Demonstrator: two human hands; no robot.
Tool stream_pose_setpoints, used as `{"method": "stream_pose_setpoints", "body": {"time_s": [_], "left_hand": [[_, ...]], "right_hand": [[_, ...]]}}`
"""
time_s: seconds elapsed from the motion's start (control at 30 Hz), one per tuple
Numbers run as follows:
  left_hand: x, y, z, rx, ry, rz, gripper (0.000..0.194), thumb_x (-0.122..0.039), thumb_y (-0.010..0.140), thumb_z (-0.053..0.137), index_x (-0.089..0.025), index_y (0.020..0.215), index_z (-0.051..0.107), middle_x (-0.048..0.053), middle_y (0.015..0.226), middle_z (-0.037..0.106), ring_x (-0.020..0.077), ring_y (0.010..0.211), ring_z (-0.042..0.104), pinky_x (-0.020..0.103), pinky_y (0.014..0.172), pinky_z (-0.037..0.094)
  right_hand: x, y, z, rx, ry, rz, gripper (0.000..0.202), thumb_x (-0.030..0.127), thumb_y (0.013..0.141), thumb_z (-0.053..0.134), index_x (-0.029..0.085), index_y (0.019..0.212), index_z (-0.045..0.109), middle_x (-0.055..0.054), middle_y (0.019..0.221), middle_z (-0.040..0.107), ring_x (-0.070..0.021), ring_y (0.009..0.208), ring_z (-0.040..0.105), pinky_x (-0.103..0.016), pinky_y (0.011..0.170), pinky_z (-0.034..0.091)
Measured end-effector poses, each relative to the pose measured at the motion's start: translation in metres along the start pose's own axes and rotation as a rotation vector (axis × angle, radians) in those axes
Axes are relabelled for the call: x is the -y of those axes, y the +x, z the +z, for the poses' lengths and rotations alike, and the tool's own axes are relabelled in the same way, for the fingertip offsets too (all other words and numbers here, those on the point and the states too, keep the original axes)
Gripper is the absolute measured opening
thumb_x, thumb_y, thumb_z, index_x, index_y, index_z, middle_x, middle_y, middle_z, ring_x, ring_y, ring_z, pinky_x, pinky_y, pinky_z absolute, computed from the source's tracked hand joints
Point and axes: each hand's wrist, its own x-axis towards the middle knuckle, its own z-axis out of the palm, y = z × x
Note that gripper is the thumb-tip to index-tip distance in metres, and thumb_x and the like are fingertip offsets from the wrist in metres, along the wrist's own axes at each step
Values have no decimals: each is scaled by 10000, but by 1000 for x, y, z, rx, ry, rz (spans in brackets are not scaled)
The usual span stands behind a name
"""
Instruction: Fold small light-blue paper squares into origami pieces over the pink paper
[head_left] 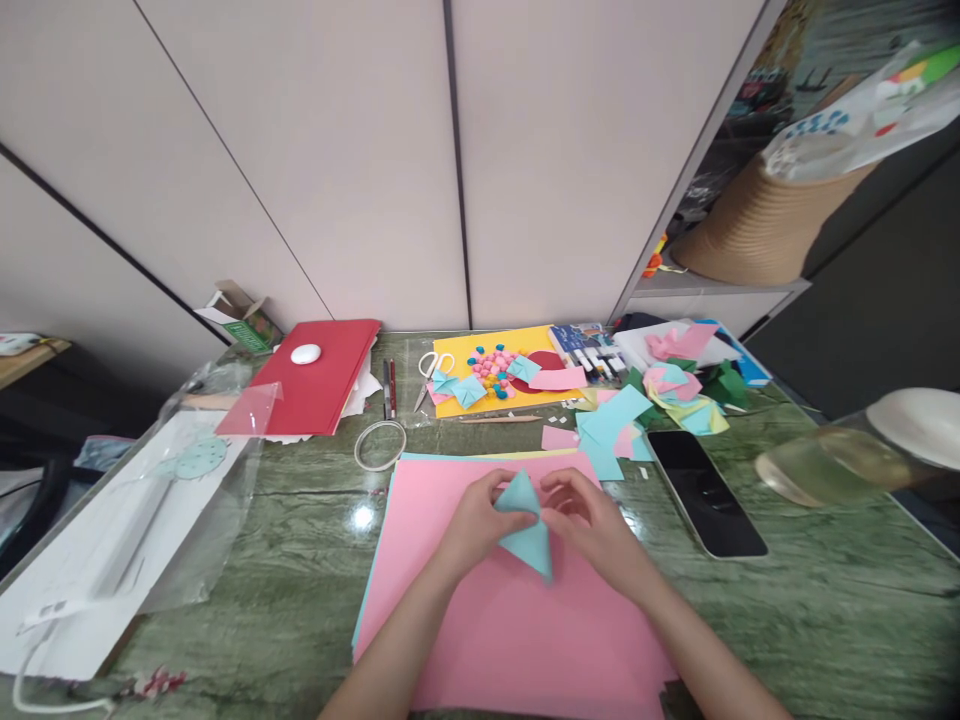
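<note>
A piece of light blue paper [527,548], folded into a pointed triangular shape, is held above the pink sheets [540,640]. My left hand [478,520] pinches it from the left, thumb across its front. At its right edge my right hand [592,520] has curled fingers, with thumb and fingertips closed on the paper's side. The lower tip of the paper is slightly blurred. Under the pink sheet, edges of light blue and yellow sheets stick out.
Behind lie a roll of tape [380,426], scissors [435,370], a yellow sheet [450,407] with small coloured balls, and paper scraps [611,425]. A phone [705,490] and a container of liquid [814,465] stand right. A red folder [315,375] and plastic sleeve [225,520] lie left.
</note>
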Motion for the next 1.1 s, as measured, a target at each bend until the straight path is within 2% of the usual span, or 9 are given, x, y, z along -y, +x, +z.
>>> {"method": "stream_pose_setpoints", "body": {"time_s": [0.07,0.13,0.2,0.3,0.5,0.63,0.83,0.93,1.1], "left_hand": [[1,-2,4,51,61,0,344,-242,615,694,-164,932,582,19,799,613,128,678,543,202,548,396],[2,-4,7,72,99,-16,312,-264,641,674,-172,921,572,12,761,603,120,637,534,200,522,384],[1,-6,8,64,122,-9,335,-270,673,644,-191,986,554,11,751,600,128,644,541,205,520,389],[-3,-8,9,44,123,46,442,-251,701,618,-233,1126,496,10,773,602,144,706,562,223,572,418],[-8,-7,12,-198,-69,56,515,-199,619,691,-211,1093,490,-2,773,569,126,684,558,224,597,439],[-11,-6,13,-244,-266,29,415,-223,635,685,-176,1008,511,2,722,582,136,689,572,238,608,453],[-13,-11,15,-205,-283,19,351,-229,627,695,-150,945,571,-3,634,608,115,591,553,225,568,431],[-15,-12,16,-202,-239,23,344,-232,643,682,-151,959,575,-29,564,572,90,522,514,201,521,396],[-13,-13,19,-235,-266,15,382,-253,647,680,-180,965,481,-32,580,595,98,511,526,199,497,390]], "right_hand": [[-5,3,-1,39,57,76,249,310,748,595,205,964,529,-12,838,534,-139,733,524,-263,647,444],[-8,5,-2,74,102,101,178,307,736,605,188,852,544,14,736,504,-124,672,487,-243,608,412],[-8,6,-4,83,168,116,144,304,741,595,175,761,534,21,693,494,-119,652,475,-240,603,400],[-8,7,-5,49,280,138,172,330,740,597,171,761,535,11,712,525,-132,680,500,-249,629,414],[-11,6,1,-175,463,167,219,355,754,595,200,904,557,-12,794,599,-141,714,534,-238,614,434],[-4,4,4,-190,566,166,291,354,746,611,210,994,563,-53,916,638,-173,790,571,-279,664,475],[8,1,3,-116,493,198,287,357,697,659,154,899,644,-103,946,677,-251,913,597,-373,822,455],[7,2,3,-156,432,237,274,382,673,670,143,806,664,-97,873,696,-264,862,615,-371,777,472],[1,2,7,-245,421,263,322,386,639,689,141,845,663,-86,839,694,-243,786,616,-331,665,483]]}}
